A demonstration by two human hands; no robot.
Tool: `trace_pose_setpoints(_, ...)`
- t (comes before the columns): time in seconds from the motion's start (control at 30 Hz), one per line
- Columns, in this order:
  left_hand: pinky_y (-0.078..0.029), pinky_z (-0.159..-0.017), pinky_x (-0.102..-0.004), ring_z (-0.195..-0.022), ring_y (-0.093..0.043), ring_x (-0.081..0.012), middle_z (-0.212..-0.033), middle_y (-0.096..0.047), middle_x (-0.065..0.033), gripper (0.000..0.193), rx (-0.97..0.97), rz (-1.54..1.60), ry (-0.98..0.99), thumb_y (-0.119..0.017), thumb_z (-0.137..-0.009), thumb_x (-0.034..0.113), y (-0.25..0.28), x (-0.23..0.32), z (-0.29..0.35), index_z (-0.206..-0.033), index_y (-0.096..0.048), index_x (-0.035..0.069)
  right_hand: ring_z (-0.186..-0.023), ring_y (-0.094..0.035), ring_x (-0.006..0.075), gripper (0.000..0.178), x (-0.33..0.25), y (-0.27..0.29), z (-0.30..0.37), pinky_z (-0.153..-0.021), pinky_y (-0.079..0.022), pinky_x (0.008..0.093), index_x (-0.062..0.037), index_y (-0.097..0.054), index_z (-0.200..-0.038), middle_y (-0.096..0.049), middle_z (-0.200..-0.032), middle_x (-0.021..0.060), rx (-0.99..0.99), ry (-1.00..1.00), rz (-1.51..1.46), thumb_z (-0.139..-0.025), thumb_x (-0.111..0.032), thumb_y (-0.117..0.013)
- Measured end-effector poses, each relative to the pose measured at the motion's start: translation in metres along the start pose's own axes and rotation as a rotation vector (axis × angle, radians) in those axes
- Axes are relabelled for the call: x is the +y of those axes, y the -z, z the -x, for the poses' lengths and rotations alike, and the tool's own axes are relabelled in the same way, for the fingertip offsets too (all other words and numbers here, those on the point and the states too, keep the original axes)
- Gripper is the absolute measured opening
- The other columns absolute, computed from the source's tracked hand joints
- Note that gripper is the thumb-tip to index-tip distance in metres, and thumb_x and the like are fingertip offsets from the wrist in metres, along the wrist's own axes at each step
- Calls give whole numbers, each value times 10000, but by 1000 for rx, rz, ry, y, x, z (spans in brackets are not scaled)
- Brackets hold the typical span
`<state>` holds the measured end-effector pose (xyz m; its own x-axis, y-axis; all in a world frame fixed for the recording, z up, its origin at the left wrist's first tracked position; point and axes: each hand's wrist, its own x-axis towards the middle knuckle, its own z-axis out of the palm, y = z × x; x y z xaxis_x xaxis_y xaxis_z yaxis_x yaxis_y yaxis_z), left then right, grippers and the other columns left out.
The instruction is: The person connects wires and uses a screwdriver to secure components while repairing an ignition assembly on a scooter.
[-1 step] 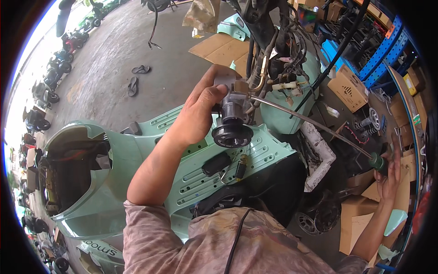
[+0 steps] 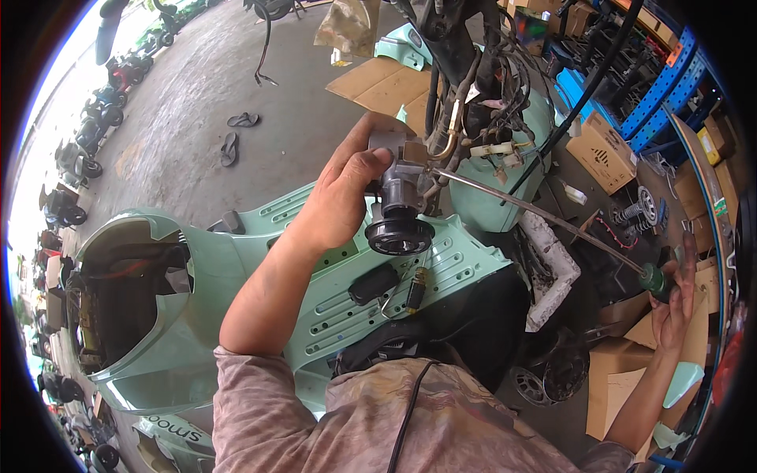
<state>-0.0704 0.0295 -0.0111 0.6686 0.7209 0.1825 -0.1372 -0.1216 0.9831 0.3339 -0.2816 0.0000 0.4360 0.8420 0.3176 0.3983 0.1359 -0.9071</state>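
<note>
bright daylight [image 2: 75, 71] left, grey floor [image 2: 181, 102], blue metal shelving [image 2: 658, 94] right

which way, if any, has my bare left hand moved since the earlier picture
No, not visibly: the bare left hand keeps the same place against the mint-green ribbed plastic floorboard beyond it.

The screwdriver [image 2: 546, 216] was grey with green at one end, the metal part [image 2: 399, 189] silver-grey and black. The footboard panel [image 2: 473, 256] was mint green, the shirt [image 2: 449, 402] mottled brownish pink, the sandals [image 2: 229, 150] dark grey, the shelf frame [image 2: 670, 106] blue.
</note>
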Motion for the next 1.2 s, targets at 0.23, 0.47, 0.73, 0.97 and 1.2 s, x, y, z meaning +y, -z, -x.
trace_pose_setpoints(0.23,-492,-761,-284,-871,-608,-170,-1016,-603,-122,492,19,129,2,-417,-858,348,3,-17,-7,-1221,-463,19,-888,-534,87,1013,-12,-20,-1,-665,-464,185,-96,-127,-1528,-513,-1146,70,157,-246,33,-808,-520,-701)
trace_pose_setpoints(0.47,-531,-765,-270,-865,-609,-160,-1090,-569,-116,463,23,169,71,-322,-954,341,-1,-10,-6,-1187,-491,-22,-876,-528,88,901,4,-11,-10,-497,-432,173,-87,-178,-1514,-522,-1187,110,70,154,76,-871,-552,-602)
trace_pose_setpoints(0.73,-524,-856,-307,-975,-617,-189,-1179,-577,-117,313,143,-191,55,-438,-992,212,6,-6,5,-1223,-518,17,-951,-511,128,785,6,26,-8,-791,-409,263,-47,-155,-1516,-504,-1248,115,22,2,-125,-937,-356,-585)
trace_pose_setpoints(0.97,-543,-838,-288,-961,-642,-180,-1093,-628,-145,455,137,202,74,-385,-1005,328,-14,23,15,-1272,-469,-32,-1014,-484,157,748,14,15,-15,-889,-370,274,1,-182,-1497,-496,-1269,125,76,164,-428,-938,-297,-579)
trace_pose_setpoints(1.2,-531,-776,-253,-916,-633,-153,-1080,-597,-135,497,151,73,43,-393,-996,351,-27,25,17,-1281,-446,-53,-1180,-444,262,631,23,28,-25,-1029,-364,400,46,-362,-1379,-484,-1277,178,318,302,-774,-881,-251,-609)
